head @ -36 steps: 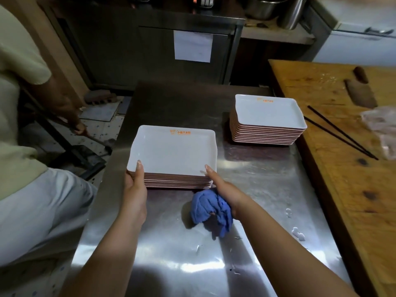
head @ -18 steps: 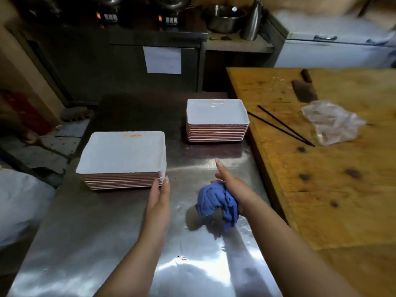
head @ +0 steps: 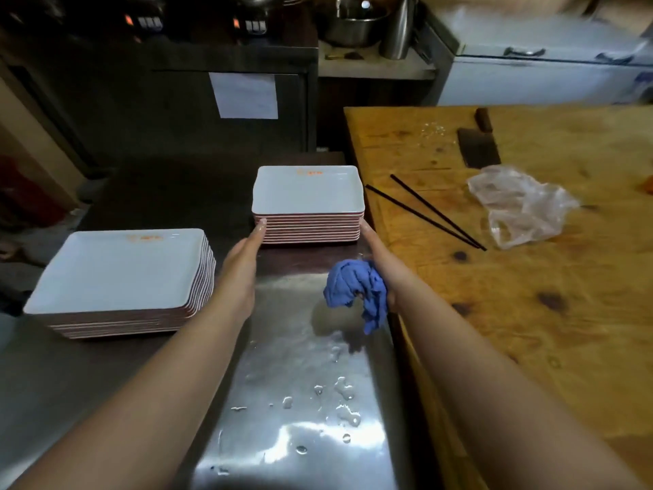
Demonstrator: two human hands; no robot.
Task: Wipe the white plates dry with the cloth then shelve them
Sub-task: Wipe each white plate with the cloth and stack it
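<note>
Left hand point(head: 243, 256) flat on far plate stack point(head: 308, 192) side; right hand point(head: 380, 258) fingers straight opposite, blue cloth point(head: 357, 295) tucked in palm. Stack probably heavy, slick, breakable: lift from under.

Two stacks of white plates: the near stack point(head: 116, 270) and the far stack point(head: 307, 203), perhaps ten plates in it, edges blurring. One blue cloth point(head: 357, 291). Two black chopsticks point(head: 431, 213). One cleaver point(head: 477, 146), one plastic bag point(head: 519, 206).

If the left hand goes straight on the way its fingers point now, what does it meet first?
The left hand would meet the far plate stack at its left side; its fingertips seem already to touch it there, though depth is unclear.
</note>
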